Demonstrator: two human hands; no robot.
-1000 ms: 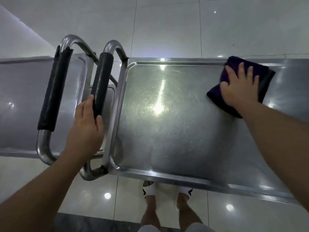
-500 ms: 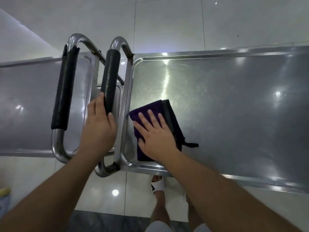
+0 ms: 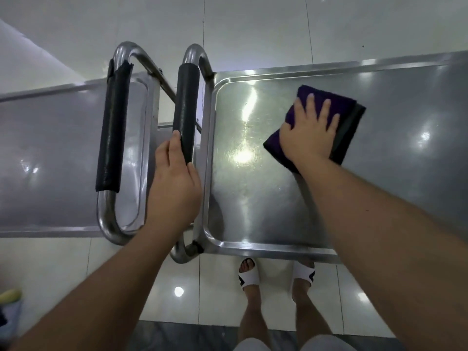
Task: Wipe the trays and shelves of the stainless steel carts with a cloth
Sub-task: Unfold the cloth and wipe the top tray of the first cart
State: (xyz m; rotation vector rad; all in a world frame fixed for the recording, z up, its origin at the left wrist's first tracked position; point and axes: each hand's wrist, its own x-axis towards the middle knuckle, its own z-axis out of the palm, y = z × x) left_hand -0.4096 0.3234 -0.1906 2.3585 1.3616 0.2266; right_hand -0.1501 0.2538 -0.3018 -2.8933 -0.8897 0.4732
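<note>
Since half-second ago, folded purple cloth (image 3: 326, 115) swept from tray's near-left corner toward far edge of shiny stainless steel cart tray (image 3: 253, 203); right hand (image 3: 307, 135) flat on it, fingers (image 3: 310, 107) spread, unwiped stretch lying rightward. Left hand (image 3: 174, 188) grips black padded cart handle (image 3: 186, 110).

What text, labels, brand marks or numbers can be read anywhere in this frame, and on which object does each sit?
None can be read.
Right cart's top tray: bare steel, only glare.
Left cart's top tray: no markings.
Black handle grips: plain.
Purple cloth under the right hand: no tag visible.
White slides: dark shapes, no legible lettering.
Items at the lower left edge: too blurred to tell.
</note>
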